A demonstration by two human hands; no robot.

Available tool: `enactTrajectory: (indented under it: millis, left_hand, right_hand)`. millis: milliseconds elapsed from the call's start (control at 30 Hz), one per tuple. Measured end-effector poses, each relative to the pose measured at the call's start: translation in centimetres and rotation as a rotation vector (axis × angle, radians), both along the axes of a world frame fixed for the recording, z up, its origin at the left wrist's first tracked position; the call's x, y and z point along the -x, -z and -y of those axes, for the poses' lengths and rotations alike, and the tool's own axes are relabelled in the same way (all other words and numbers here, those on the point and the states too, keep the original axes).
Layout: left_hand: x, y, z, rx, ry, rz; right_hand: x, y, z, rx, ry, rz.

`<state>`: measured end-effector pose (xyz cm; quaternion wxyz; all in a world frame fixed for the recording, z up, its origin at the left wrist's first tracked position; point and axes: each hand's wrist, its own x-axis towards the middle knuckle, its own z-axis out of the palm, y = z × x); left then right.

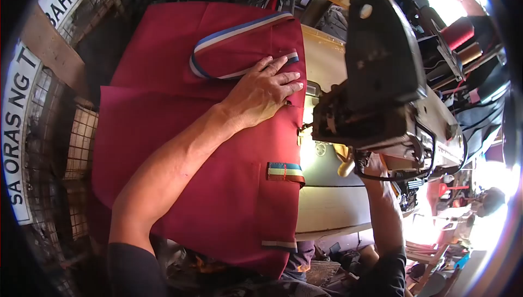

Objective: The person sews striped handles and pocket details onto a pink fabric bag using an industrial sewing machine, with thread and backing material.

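My left hand [264,90] lies flat on a wide piece of maroon fabric [180,128], fingers stretched out toward its right edge. Under and beside the fingertips runs a loop of blue, white and grey striped webbing strap [218,37], attached near that edge. A short multicoloured striped band [285,172] sits lower on the same edge. Close by on the right stands a sewing machine [376,79], its needle area near the fabric edge. My right hand [374,162] is behind the machine head; its fingers are hidden, so what they touch does not show.
The pale machine table [329,212] extends under the machine. Red and brown thread spools [457,33] stand at the upper right. Signboards [19,133] and wire mesh [81,139] line the left side. Various items clutter the bright area at the right.
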<state>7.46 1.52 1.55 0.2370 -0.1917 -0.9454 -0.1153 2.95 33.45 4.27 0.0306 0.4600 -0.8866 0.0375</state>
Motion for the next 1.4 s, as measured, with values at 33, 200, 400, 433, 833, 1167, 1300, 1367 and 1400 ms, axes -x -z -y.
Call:
enactTrajectory:
  millis: [33,200,400,433,833,1167,1300,1367,1400]
  left_hand:
    - [0.1,0.4,0.1,-0.063,0.000,0.036]
    - [-0.1,0.6,-0.3,-0.069,-0.058,0.096]
    - [0.0,0.2,-0.2,-0.098,-0.051,0.106]
    - [0.0,0.2,-0.1,-0.100,-0.049,0.106]
    - [0.1,0.9,-0.1,-0.094,-0.074,0.058]
    - [-3.0,-9.4,7.8,-0.607,-0.295,-0.071]
    - [-12.8,-19.0,10.7,-0.450,-0.464,-0.113]
    - [-17.7,-21.3,13.7,-0.529,-0.374,-0.214]
    - [-21.3,-23.7,12.4,-0.575,-0.277,-0.234]
  right_hand:
    - [0.9,-0.3,1.1,-0.027,0.001,-0.017]
    - [4.3,-0.3,4.5,-0.105,0.022,-0.067]
    - [5.1,0.0,5.7,-0.117,0.052,-0.091]
    - [5.1,0.0,5.8,-0.117,0.055,-0.094]
    - [-2.6,0.0,2.2,0.110,0.154,-0.221]
    - [-13.3,-1.4,-8.1,0.167,0.376,-0.347]
    - [-16.8,-4.8,0.4,0.470,0.055,-0.102]
    - [-17.1,-7.4,6.6,0.665,-0.086,-0.077]
    - [-16.8,-9.0,10.1,0.771,-0.103,-0.122]
